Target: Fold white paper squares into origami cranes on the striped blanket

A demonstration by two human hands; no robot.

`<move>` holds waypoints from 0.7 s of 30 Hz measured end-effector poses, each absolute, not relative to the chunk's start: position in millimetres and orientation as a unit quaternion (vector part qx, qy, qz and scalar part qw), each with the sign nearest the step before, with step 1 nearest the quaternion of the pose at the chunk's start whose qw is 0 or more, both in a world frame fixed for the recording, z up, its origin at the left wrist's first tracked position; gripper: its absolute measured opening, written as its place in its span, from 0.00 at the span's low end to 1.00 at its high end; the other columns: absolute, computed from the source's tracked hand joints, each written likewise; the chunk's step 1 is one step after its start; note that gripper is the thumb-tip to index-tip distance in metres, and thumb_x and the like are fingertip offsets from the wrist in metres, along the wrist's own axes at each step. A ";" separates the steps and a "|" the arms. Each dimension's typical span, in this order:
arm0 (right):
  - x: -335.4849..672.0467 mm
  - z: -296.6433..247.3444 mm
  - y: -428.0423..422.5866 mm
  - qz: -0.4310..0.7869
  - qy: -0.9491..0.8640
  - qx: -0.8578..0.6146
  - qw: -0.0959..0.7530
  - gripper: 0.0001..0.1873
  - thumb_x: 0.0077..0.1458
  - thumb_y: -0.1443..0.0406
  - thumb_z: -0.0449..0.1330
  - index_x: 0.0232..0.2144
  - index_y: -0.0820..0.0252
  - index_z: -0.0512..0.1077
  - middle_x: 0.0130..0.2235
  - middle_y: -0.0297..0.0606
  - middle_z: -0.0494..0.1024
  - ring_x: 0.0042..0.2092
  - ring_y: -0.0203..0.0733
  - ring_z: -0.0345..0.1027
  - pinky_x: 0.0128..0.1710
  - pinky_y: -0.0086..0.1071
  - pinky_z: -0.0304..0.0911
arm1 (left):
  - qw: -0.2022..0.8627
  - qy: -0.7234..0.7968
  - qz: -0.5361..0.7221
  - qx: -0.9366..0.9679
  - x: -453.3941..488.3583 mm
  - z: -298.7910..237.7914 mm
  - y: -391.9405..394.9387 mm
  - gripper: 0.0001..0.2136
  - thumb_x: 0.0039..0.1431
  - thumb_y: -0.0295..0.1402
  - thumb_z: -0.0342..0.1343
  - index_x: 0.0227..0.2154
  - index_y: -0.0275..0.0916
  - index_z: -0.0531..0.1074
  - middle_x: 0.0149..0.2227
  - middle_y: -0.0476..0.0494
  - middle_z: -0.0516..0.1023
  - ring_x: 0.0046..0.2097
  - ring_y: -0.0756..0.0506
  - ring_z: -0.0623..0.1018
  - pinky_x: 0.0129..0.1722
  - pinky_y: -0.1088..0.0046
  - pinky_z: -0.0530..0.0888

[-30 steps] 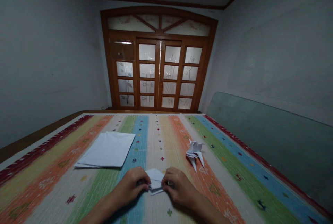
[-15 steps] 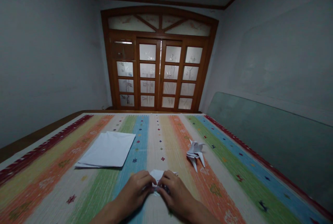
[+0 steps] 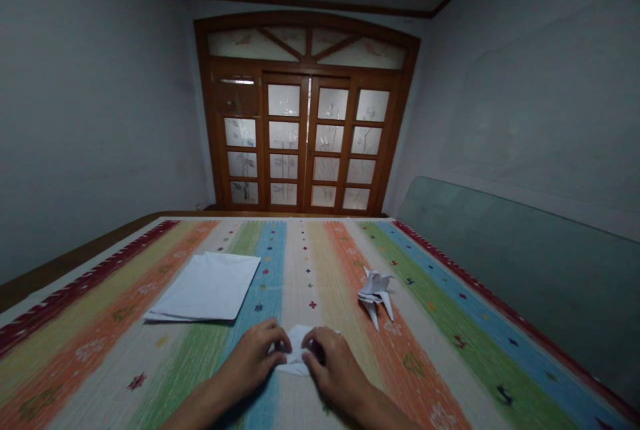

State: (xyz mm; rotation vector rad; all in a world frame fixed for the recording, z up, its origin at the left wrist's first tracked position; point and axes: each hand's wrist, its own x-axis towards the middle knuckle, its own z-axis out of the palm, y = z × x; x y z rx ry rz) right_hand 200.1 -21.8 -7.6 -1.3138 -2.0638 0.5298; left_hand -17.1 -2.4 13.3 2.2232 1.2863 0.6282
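A small piece of folded white paper [image 3: 296,358] lies on the striped tablecloth close in front of me, between my two hands. My left hand [image 3: 256,355] has its thumb and fingers bent together at the paper's left side. Over the right side curls my right hand [image 3: 339,365], thumb and fingertips closed onto the sheet. The fingers cover both side edges of the paper, so its full outline is hidden.
A stack of white paper sheets [image 3: 210,287] lies to the left. Right of centre sit folded white paper figures [image 3: 376,293] with pointed tips. The tablecloth [image 3: 425,350] spreads over the table, and a pale green board [image 3: 500,243] stands along the right side.
My hands have moved apart a little, the left one outward to the left. More of the folded paper's white surface shows between them.
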 end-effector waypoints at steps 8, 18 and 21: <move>196.8 -5.9 -20.9 0.184 -0.778 -0.509 0.319 0.10 0.52 0.76 0.63 0.32 0.58 0.78 0.39 0.39 0.75 0.44 0.46 0.71 0.45 0.35 0.64 | 0.263 0.466 0.272 0.800 -21.3 3.8 4.2 0.20 0.48 0.19 0.59 0.45 0.42 0.76 0.44 0.45 0.77 0.49 0.41 0.74 0.51 0.66 0.67; 211.5 -7.0 -2.6 0.186 -0.851 -0.424 0.248 0.38 0.53 0.74 0.61 0.65 0.56 0.62 0.69 0.49 0.59 0.70 0.54 0.48 0.68 0.56 0.48 | 0.255 0.483 0.284 0.788 -15.5 1.5 1.0 0.21 0.48 0.19 0.58 0.46 0.40 0.76 0.42 0.44 0.79 0.45 0.41 0.75 0.48 0.65 0.69; 213.1 -7.3 -4.1 0.192 -0.857 -0.405 0.254 0.29 0.56 0.73 0.59 0.60 0.57 0.68 0.67 0.47 0.65 0.70 0.52 0.52 0.68 0.54 0.50 | 0.245 0.493 0.282 0.786 -12.5 8.7 -1.8 0.13 0.49 0.20 0.58 0.37 0.39 0.77 0.39 0.45 0.79 0.43 0.42 0.76 0.46 0.66 0.70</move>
